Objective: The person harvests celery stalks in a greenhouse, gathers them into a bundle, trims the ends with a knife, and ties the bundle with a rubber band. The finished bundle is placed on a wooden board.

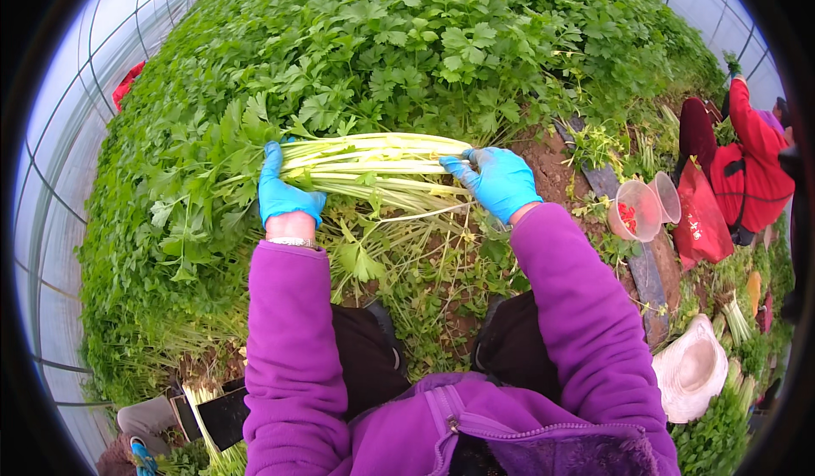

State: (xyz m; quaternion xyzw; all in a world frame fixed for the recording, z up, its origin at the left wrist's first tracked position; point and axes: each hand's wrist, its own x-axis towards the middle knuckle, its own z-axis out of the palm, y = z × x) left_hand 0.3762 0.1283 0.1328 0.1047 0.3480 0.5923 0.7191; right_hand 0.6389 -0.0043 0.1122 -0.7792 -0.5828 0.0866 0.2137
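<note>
A bunch of celery (373,155) with pale stalks lies sideways between my two blue-gloved hands, its leafy tops to the left. My left hand (287,189) is wrapped round the stalks just below the leaves. At the cut ends on the right, my right hand (499,179) grips with thumb and fingers. A few stalks hang loose under the bunch, one thin one sticking out toward my right hand. Trimmed stems and leaves (416,281) litter the soil beneath, between my knees.
Dense standing celery (407,43) fills the far side and left. To the right are clear plastic tubs (637,208), a red bag (703,221), a pale hat (692,366) and a person in red (747,162). Cut celery (208,416) and another person's gloved hand (143,457) show lower left.
</note>
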